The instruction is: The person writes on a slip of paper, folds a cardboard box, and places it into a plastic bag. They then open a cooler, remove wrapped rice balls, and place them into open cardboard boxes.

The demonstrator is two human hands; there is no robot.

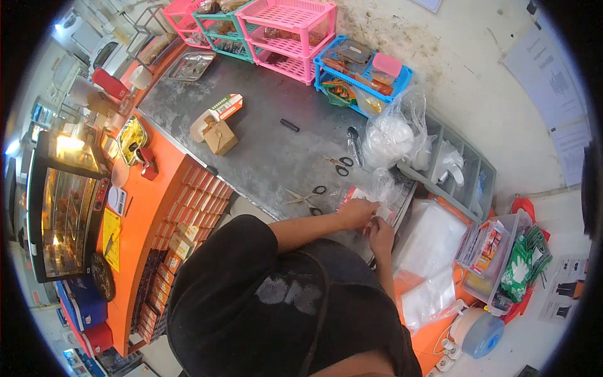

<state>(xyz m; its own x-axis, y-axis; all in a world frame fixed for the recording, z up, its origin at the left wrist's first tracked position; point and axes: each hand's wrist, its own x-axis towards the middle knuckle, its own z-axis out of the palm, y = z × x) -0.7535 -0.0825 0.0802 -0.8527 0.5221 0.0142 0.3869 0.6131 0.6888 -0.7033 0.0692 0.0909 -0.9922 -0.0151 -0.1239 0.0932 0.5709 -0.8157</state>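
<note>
My left hand (357, 214) and my right hand (380, 236) are close together at the right front edge of the dark metal table (264, 151). Both have fingers closed at a clear plastic bag (382, 186); the parts between the fingers are hidden. A red and white packet (347, 196) shows just beyond my left hand, partly covered by it. Left of the hands lie scissors (318, 191) with black handles, blades spread. A second pair of scissors (342, 169) rests a little farther back.
Past the scissors are a large bag of white items (391, 135) and a grey divided tray (461, 166). Clear plastic sheets (430, 245) lie on the orange counter at right. An open cardboard box (220, 135), a black marker (289, 125) and pink racks (292, 38) stand farther off.
</note>
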